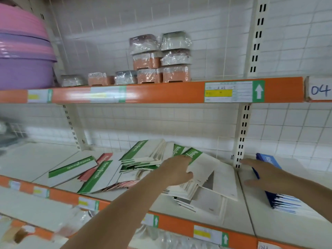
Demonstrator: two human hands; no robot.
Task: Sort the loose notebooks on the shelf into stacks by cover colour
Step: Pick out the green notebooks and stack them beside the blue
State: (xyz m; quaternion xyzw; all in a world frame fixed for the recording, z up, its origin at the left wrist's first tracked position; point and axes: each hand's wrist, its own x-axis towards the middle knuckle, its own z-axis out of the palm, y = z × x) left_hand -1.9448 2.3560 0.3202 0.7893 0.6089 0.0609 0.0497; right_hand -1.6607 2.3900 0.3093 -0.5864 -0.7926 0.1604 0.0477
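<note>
green stock, far left: a loose green-banded notebook (71, 168) lies flat on the shelf (32, 159), long axis slanting up to the right, well apart from both hands.
red covers: a red notebook (98, 167) shows just beside it, mostly buried; another green notebook (98, 177) lies across it, long axis running from the shelf's front edge toward the back.
green stack: a fanned pile of green notebooks (143, 153) sits behind these, near the back grid wall, just left of the left hand.
left hand: the left hand (177, 170) reaches in from below, fingers curled over the near edge of a green-banded notebook (203, 164) that tilts up off the messy white heap (185, 189); thumb under, so it reads as a hold on that cover.
key relation: the held notebook's green band points toward the back and left, and the green stack lies to the hand's left, so the left arm is the nearer one for carrying it there, in my judgement.
right hand: the right hand (260, 174) lies flat with fingers spread, pressing on the blue notebook stack (280, 200) at the right, holding nothing.
upper shelf: wrapped boxes (161, 58) and pink and purple basins (23, 51) stand above.
</note>
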